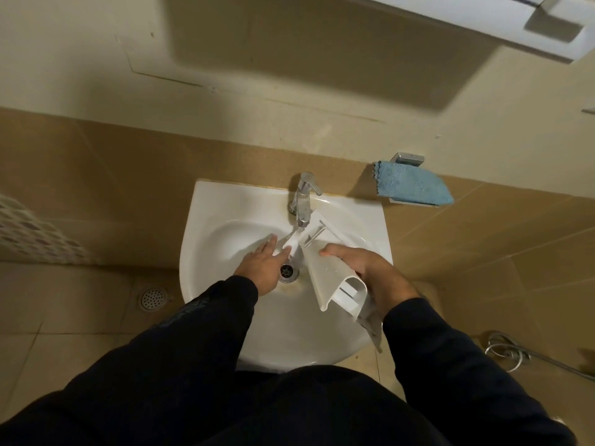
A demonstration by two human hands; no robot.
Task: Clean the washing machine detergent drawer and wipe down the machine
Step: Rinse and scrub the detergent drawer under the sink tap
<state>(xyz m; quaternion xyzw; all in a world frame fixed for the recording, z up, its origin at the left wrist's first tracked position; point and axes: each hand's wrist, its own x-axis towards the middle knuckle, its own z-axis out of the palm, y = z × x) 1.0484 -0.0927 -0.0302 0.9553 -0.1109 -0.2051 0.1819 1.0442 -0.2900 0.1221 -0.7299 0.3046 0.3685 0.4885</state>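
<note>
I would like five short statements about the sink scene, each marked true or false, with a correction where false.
1. The right hand holds the white plastic detergent drawer over the white ceramic sink. True.
2. The chrome tap is dry. False: water runs from it.
3. The blue microfibre cloth lies in the basin. False: it rests on a wall-mounted holder right of the sink.
4. The left hand has straight fingers near the stream. True.
5. The left hand holds a brush. False: it holds nothing.
</note>
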